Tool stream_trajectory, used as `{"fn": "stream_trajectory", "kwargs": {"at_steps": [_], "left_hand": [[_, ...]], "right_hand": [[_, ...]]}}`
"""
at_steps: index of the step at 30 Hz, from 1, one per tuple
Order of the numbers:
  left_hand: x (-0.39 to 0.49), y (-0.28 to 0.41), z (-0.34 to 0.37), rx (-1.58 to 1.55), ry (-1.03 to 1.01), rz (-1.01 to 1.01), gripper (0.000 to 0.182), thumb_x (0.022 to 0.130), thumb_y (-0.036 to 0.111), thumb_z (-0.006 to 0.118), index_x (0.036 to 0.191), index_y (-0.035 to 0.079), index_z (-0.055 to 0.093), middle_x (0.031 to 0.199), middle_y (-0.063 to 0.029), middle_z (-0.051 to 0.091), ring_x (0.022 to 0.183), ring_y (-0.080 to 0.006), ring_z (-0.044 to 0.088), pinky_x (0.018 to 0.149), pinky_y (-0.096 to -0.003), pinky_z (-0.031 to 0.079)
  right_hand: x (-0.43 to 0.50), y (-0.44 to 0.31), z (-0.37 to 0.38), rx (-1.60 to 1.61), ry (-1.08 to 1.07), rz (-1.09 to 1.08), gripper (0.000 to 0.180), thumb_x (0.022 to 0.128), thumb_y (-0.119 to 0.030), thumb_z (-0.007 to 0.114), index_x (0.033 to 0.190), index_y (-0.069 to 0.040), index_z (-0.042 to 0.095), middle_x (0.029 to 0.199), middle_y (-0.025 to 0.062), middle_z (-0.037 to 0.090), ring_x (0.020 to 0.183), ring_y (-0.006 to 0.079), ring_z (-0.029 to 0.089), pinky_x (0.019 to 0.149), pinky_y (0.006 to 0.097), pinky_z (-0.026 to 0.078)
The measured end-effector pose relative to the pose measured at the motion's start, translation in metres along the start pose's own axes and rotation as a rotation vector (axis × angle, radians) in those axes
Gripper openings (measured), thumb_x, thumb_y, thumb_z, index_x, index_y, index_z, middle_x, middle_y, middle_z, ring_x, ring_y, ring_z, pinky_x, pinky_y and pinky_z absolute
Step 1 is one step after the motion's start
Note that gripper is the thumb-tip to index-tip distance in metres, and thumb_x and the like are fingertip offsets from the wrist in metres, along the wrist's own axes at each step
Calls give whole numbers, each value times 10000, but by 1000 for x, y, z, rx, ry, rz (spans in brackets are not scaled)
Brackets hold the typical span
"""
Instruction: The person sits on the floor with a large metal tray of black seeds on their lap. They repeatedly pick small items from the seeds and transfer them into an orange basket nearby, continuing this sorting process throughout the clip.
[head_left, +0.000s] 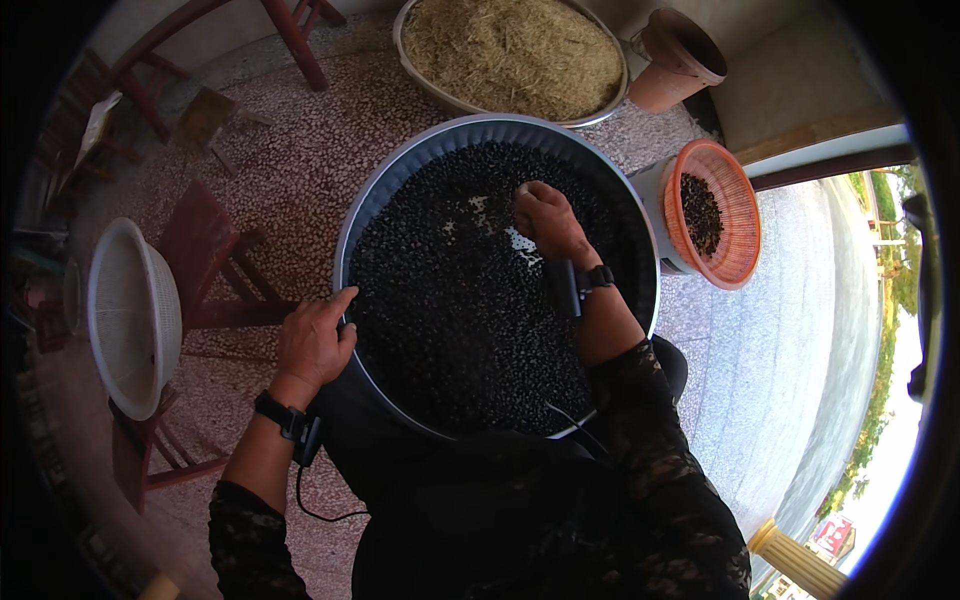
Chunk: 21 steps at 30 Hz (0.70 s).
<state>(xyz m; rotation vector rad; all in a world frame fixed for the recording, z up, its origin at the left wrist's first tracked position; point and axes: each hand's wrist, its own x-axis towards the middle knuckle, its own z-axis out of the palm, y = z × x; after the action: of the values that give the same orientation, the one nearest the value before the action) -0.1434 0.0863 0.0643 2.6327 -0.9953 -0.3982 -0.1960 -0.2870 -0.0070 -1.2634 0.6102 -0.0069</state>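
Note:
A large round metal pan (345, 247) rests in front of me, close against my body, filled with small black beans or seeds (450, 322). My left hand (319, 337) lies at the pan's left rim, fingers reaching over the edge and thumb near it. Over the upper right part of the beans, my right hand (550, 223) is curled with its fingertips together; whether something small is pinched in it cannot be seen. Just left of and below that hand, a bare pale patch of the pan's bottom (523, 246) shows through the beans. Both wrists carry dark strapped devices.
An orange plastic basket (739, 240) with dark mixed bits sits on a bucket at the right. Behind the pan stand a wide basin of chopped straw (514, 56) and brownish buckets (667, 67). At left, a white sieve basket (135, 322) rests by wooden stools (199, 247).

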Motion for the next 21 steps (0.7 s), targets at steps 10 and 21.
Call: {"fn": "stream_trajectory", "kwargs": {"at_steps": [10, 21], "left_hand": [[1, -1, 2, -1, 21, 32, 527, 783, 137, 656, 1300, 157, 555, 898, -137, 647, 855, -333, 601, 764, -456, 496], [4, 6, -5, -16, -39, -5, 506, 777, 123, 636, 1277, 121, 556, 941, -157, 645, 895, -351, 597, 783, -457, 488]], "right_hand": [[-20, 7, 5, 355, -45, 227, 136, 956, -61, 446, 1062, -65, 531, 725, -15, 439, 591, 102, 398, 531, 244, 370], [31, 17, 119, 494, -246, 505, 164, 997, -131, 382, 1128, -136, 480, 671, -45, 352, 523, 75, 301, 461, 227, 288]]}}
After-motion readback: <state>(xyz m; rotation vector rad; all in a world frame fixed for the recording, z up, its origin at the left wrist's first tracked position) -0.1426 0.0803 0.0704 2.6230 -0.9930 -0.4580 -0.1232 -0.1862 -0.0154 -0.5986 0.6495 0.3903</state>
